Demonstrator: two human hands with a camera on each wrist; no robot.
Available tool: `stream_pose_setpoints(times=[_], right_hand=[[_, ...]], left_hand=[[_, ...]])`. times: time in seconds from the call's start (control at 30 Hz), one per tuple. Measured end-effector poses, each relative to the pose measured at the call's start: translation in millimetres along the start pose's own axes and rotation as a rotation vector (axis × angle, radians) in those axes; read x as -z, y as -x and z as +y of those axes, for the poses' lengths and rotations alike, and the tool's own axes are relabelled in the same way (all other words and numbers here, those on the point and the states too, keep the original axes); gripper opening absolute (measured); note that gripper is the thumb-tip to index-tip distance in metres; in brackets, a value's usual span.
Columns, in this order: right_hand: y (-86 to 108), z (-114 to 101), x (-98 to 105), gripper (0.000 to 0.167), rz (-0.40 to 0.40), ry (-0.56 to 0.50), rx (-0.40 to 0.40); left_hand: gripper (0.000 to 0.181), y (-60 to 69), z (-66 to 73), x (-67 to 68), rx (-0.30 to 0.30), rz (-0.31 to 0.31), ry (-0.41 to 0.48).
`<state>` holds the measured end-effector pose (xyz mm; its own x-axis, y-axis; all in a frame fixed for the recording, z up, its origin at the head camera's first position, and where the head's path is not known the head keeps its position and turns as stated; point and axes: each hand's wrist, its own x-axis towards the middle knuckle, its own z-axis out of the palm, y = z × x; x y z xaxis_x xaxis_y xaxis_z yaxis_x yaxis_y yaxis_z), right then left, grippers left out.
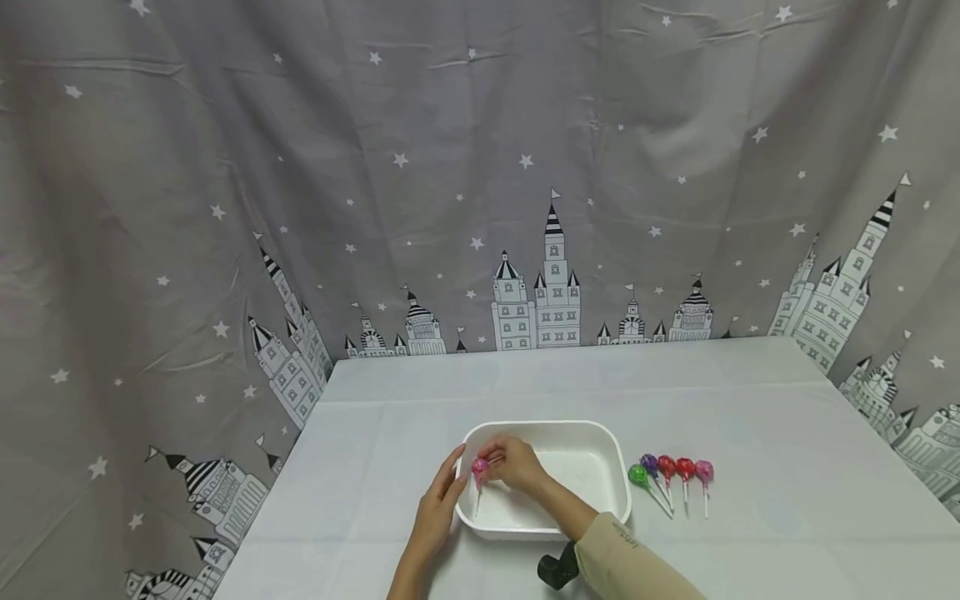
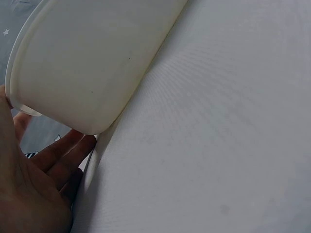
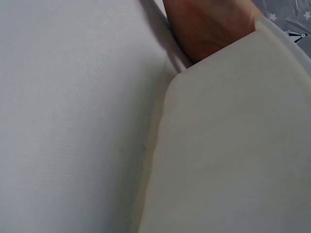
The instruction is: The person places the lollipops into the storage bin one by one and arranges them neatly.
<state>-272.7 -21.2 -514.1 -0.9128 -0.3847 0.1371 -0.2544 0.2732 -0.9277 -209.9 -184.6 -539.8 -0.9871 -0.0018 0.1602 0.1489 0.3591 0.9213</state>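
left end of tray: your left hand [image 1: 437, 504] is against the outside of the white tray [image 1: 577, 475], fingers fairly straight and a little apart, fingertips at the rim and, in the left wrist view, by the bottom corner.
near rim: your right forearm and beige sleeve [image 1: 637, 554] cross it toward the right; a black object [image 1: 553, 572] sits just in front, beside the sleeve.
room inside tray: the white floor lies open from your right hand [image 1: 517, 467] across to the right wall.
room on table: the white table [image 1: 810, 467] stretches beyond the far rim to the grey curtain [image 1: 450, 100], and widely right of the candies.
right fingers: finger and thumb together, pinching a stick at the pink lollipop [image 1: 479, 467].
pink lollipop: inside the tray at its left end, round shiny pink wrapper; one white stick points to your fingers, another slants toward the near wall, so you cannot tell whether two overlap.
lollipop row: five lollipops [image 1: 685, 468] beside the tray's right wall, green, purple, two red, pink, sticks toward you.
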Motion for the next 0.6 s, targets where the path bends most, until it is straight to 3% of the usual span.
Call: stream_pose_setpoints(times=[0.27, 0.6], right_hand=[[-3.2, 7, -2, 0.028, 0.015, 0.176, 0.074], [-1.8, 8, -4, 0.025, 0.024, 0.221, 0.15]], left_hand=[[0.045, 0.9, 4.5, 0.5, 0.006, -0.003, 0.0], [0.043, 10.4, 39.1, 5.8, 0.014, -0.016, 0.006]])
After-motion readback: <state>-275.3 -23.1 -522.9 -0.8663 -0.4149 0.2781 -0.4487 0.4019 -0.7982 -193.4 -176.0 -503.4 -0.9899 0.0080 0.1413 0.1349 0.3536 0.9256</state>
